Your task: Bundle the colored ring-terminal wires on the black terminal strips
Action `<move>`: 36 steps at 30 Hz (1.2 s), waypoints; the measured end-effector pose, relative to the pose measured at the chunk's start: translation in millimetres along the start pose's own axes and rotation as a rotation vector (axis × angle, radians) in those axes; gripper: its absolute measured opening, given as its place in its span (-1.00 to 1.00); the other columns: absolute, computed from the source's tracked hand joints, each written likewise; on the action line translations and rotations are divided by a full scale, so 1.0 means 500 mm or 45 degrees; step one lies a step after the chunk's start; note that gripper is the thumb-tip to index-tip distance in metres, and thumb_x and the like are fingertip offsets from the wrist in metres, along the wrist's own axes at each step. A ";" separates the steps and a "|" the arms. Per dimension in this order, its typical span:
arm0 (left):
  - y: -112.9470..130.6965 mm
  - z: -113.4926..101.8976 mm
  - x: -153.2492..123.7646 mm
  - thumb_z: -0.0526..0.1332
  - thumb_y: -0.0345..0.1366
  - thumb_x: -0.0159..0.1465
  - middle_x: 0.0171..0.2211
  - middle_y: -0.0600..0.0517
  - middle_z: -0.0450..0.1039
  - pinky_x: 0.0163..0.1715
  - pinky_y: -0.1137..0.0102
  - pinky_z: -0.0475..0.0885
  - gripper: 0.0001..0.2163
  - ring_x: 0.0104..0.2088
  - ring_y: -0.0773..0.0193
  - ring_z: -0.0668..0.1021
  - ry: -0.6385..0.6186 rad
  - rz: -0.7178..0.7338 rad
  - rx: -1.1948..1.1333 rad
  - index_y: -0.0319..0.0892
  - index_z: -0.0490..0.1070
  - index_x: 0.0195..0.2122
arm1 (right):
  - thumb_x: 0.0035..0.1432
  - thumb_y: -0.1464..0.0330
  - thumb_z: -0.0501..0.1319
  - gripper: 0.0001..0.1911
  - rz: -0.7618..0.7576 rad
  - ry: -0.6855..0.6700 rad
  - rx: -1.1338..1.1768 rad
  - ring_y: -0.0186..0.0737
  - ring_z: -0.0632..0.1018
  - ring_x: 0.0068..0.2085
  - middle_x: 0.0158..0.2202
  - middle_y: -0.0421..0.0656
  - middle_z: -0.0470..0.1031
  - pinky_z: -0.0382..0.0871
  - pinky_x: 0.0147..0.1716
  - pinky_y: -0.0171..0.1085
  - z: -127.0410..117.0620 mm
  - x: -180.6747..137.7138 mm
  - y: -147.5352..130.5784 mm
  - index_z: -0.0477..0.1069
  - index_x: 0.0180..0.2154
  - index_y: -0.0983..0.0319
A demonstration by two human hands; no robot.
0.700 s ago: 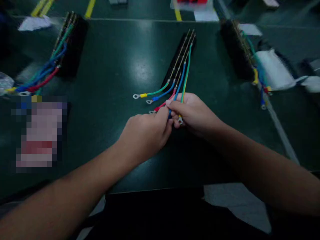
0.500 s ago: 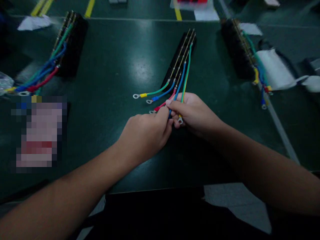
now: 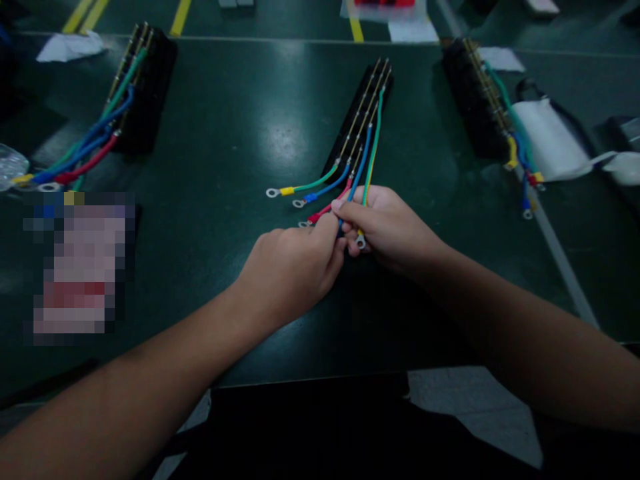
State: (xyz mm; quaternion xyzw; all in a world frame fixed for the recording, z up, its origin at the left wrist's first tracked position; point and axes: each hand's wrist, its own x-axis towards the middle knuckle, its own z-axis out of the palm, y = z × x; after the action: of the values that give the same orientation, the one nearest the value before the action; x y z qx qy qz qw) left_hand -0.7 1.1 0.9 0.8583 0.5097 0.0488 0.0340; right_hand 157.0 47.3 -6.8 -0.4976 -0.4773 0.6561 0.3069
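A long black block with brass strips (image 3: pixel 359 120) lies ahead of my hands, several coloured wires joined to it. My left hand (image 3: pixel 295 270) is closed in a pinch on the longer blue wire (image 3: pixel 362 163), close to its free end, which the fingers hide. On the same wire, my right hand (image 3: pixel 395 223) presses its thumb and fingers. A green-yellow wire (image 3: pixel 373 153) passes through the right hand, its ring terminal (image 3: pixel 361 243) poking out below. Left of the fingers spread a green wire (image 3: pixel 317 183), a short blue wire (image 3: pixel 330 189) and a red wire (image 3: pixel 327 210), each ending in a ring lug.
Similar wired blocks lie at left (image 3: pixel 153 93) and right (image 3: pixel 473 97) on the dark green table (image 3: pixel 225 133). A blurred-out, phone-shaped item (image 3: pixel 85 267) is at the left. A white pouch (image 3: pixel 553 140) sits at the right. Crumpled white paper (image 3: pixel 70 45) lies at the far left.
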 end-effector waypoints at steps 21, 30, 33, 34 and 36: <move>0.003 0.002 0.000 -0.18 -0.23 0.51 -0.41 -0.16 0.59 -0.53 0.26 0.41 -0.62 -0.47 -0.06 0.66 -0.082 -0.030 0.093 -0.24 0.41 -0.13 | 0.39 0.44 0.17 -0.76 0.000 0.015 -0.022 -0.46 0.40 -0.68 -0.60 -0.24 0.40 0.17 -0.72 -0.50 0.000 0.000 -0.001 0.33 -0.40 0.26; 0.004 -0.003 0.000 -0.13 -0.21 0.50 -0.38 -0.19 0.61 -0.49 0.28 0.42 -0.63 -0.45 -0.01 0.66 -0.065 -0.048 0.062 -0.25 0.44 -0.14 | 0.38 0.44 0.18 -0.78 -0.006 0.006 0.007 -0.46 0.39 -0.68 -0.61 -0.26 0.38 0.17 -0.72 -0.49 0.000 -0.004 0.000 0.32 -0.39 0.25; 0.002 -0.002 -0.001 -0.08 -0.21 0.48 -0.38 -0.19 0.61 -0.48 0.28 0.43 -0.66 -0.45 -0.01 0.66 -0.040 -0.046 0.034 -0.25 0.44 -0.13 | 0.38 0.44 0.17 -0.77 -0.002 0.015 -0.005 -0.45 0.38 -0.68 -0.63 -0.28 0.35 0.20 -0.71 -0.49 0.001 -0.003 -0.001 0.32 -0.40 0.25; 0.002 -0.001 -0.001 -0.07 -0.20 0.48 -0.39 -0.18 0.61 -0.48 0.27 0.43 -0.67 -0.45 -0.02 0.66 -0.035 -0.047 0.031 -0.25 0.45 -0.13 | 0.38 0.44 0.17 -0.76 -0.001 0.016 -0.006 -0.45 0.38 -0.68 -0.63 -0.28 0.35 0.20 -0.71 -0.48 0.001 -0.003 -0.001 0.32 -0.40 0.25; 0.002 0.000 -0.001 -0.07 -0.20 0.48 -0.39 -0.19 0.60 -0.48 0.26 0.43 -0.66 -0.45 -0.04 0.66 -0.033 -0.046 0.034 -0.25 0.45 -0.13 | 0.38 0.44 0.17 -0.76 0.003 0.013 0.000 -0.45 0.39 -0.68 -0.62 -0.27 0.36 0.20 -0.71 -0.49 0.001 -0.003 -0.001 0.33 -0.40 0.25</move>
State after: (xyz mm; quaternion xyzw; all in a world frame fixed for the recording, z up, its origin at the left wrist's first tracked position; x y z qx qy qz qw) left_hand -0.1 0.1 1.1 0.8498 0.5254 0.0301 0.0299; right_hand 157.0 46.2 -5.7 -0.5015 -0.4752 0.6539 0.3084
